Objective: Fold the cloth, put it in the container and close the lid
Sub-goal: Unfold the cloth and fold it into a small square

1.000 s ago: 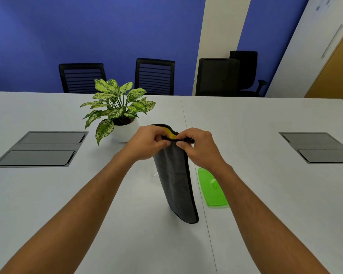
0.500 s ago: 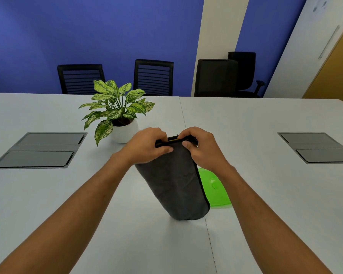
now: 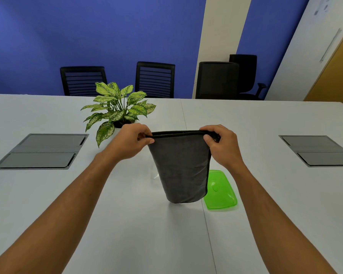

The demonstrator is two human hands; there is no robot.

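both hands up over the white table (image 3: 127,224), holding the grey cloth (image 3: 181,169) by its top edge. left hand (image 3: 130,142) pinched shut on the left corner, right hand (image 3: 221,144) pinched shut on the right corner, edge stretched flat between them. cloth hangs straight down, looks doubled already, black trim stacked along the top; lower end close to the table, can't tell if touching. holding it taut like this likely lines up the corners for the next fold. green lid (image 3: 220,189) lies flat on the table just right of the cloth's lower end, partly hidden behind it, so it is off and waiting. container itself not clearly visible: only a faint clear glint left of the cloth, probably hidden behind it. potted plant (image 3: 117,111) stands beyond the cloth, to its left, well clear. folding stage, nothing packed yet.
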